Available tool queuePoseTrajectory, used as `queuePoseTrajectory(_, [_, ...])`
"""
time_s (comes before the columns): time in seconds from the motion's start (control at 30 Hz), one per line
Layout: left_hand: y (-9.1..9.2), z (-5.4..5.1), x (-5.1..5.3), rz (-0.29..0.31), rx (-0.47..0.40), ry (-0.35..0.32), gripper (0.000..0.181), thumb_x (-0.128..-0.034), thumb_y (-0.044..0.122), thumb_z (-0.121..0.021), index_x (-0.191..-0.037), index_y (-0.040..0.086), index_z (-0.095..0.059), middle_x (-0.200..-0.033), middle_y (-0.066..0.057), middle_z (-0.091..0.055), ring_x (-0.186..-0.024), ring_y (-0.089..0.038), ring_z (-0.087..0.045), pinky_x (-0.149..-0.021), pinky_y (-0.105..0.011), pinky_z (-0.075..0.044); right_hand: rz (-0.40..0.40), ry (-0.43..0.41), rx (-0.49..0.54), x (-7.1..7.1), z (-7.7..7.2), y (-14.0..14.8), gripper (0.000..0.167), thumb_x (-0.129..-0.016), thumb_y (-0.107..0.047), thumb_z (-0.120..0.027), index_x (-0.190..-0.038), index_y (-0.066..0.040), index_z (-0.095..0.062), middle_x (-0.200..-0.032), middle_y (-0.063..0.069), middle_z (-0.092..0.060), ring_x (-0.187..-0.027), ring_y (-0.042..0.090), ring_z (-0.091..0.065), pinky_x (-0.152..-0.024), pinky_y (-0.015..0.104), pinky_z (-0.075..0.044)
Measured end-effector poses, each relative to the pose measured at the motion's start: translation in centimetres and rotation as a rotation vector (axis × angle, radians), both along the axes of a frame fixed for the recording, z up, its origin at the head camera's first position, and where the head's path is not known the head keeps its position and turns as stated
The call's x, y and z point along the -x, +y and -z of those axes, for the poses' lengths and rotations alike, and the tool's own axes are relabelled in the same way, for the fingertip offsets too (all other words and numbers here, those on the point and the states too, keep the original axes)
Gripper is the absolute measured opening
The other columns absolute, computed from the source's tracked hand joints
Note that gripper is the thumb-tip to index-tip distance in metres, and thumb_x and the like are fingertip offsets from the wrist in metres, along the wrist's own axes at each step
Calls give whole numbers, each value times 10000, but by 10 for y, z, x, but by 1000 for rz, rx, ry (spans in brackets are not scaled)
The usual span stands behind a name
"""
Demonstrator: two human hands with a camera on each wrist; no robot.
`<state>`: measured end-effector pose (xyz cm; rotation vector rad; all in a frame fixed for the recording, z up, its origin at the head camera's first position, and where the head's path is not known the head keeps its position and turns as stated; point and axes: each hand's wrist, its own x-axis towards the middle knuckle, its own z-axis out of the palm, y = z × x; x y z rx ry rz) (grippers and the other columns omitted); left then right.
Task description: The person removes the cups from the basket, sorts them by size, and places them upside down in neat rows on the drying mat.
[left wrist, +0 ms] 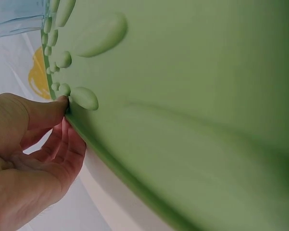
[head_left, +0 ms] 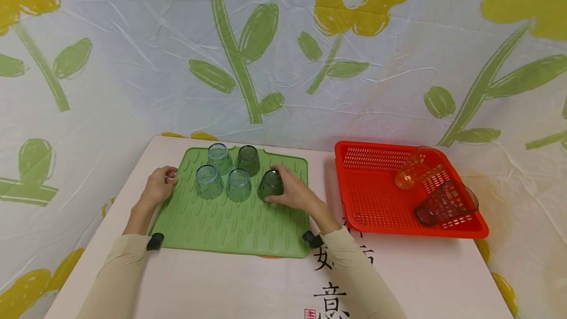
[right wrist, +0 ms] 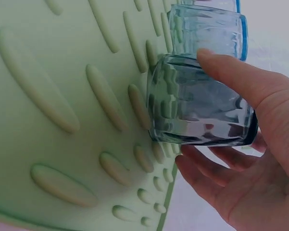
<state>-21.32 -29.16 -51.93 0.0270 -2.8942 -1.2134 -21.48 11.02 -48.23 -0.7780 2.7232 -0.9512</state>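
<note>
A green drying mat (head_left: pixel 230 230) lies on the table, and several tinted glasses appear to stand mouth down on it. My right hand (head_left: pixel 290 188) grips the dark grey glass (right wrist: pixel 207 103) at the right end of the front row, thumb on one side and fingers on the other. Beside that glass stands a light blue glass (head_left: pixel 239 185); another blue glass (head_left: pixel 209 181) is further left. Behind them are a blue glass (head_left: pixel 220 158) and a dark grey glass (head_left: pixel 248 160). At the mat's left edge, my left hand (left wrist: pixel 36 159) pinches the rim between thumb and fingers.
A red plastic basket (head_left: pixel 367 201) sits on the right of the table, holding a tilted clear, orange-tinted glass (head_left: pixel 414 169) and a dark reddish-looking glass (head_left: pixel 443 205). A flower-printed sheet (head_left: pixel 288 102) hangs behind the table. Black lettering (head_left: pixel 331 297) marks the table's front.
</note>
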Motion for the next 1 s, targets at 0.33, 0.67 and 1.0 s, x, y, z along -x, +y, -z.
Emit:
queuePoseTrajectory(0.33, [3,0,1,14,-6,-17,361,-990,-100,-550,-1323,-225,-488,-1116,-333,-553,-964,-398,-584,-798,-470,-499,28,-11,-37,-4,-21,10,888,-876,-338,-846,-1555,-41,-357,-1543,162,-449,-1355,344,-506,-1102,514,-438])
queuePoseTrajectory(0.67, [-2,-1,3,26,-12,-20,377,-982,-98,-567,-1327,-222,-484,-1147,-358,-556,-1010,-449,-595,-804,-467,-519,10,78,-49,-7,-52,29,772,-904,-331,-815,-1494,0,-443,-1481,172,-489,-1303,341,-540,-1077,497,-466])
queuePoseTrajectory(1.0, [-7,0,0,23,-9,4,361,-978,-76,-570,-1309,-206,-508,-1118,-327,-567,-978,-418,-593,-800,-450,-507,31,135,-32,-7,-76,64,572,-913,-300,-808,-1353,-11,-585,-1365,152,-580,-1265,329,-557,-1073,496,-466])
